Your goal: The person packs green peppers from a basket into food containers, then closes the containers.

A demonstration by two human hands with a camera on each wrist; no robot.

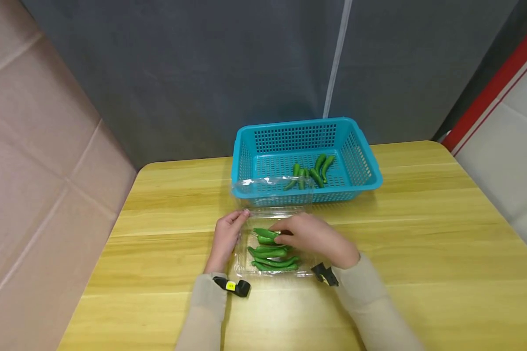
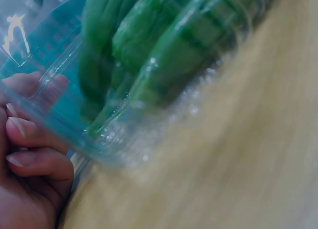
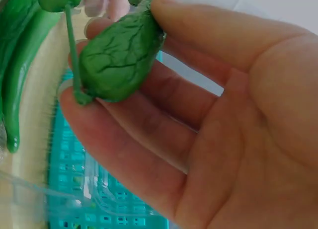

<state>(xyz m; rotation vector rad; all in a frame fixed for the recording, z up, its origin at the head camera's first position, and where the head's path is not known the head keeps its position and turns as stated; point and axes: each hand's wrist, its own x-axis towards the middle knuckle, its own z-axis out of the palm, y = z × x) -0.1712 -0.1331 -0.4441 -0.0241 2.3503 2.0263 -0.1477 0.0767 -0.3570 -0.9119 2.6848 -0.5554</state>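
Note:
An open clear plastic clamshell box (image 1: 241, 263) holds several green chili peppers (image 1: 274, 263) lying crosswise. My left hand (image 1: 226, 236) grips the box's rear left edge between thumb and fingers; curled fingers (image 2: 39, 159) show at the box wall in the left wrist view. Over the rear part of the box, my right hand (image 1: 312, 236) pinches a wrinkled green chili pepper (image 3: 121, 60) between thumb and fingertips. Another pepper's stem hangs close by these fingertips in the right wrist view.
Behind the box stands a blue plastic basket (image 1: 369, 185) with several more green peppers (image 1: 327, 168) inside. The box's raised clear lid (image 1: 272, 187) overlaps the basket's front rim. Everything rests on a wooden table (image 1: 435, 243), with a dark panel (image 1: 202, 83) along its back edge.

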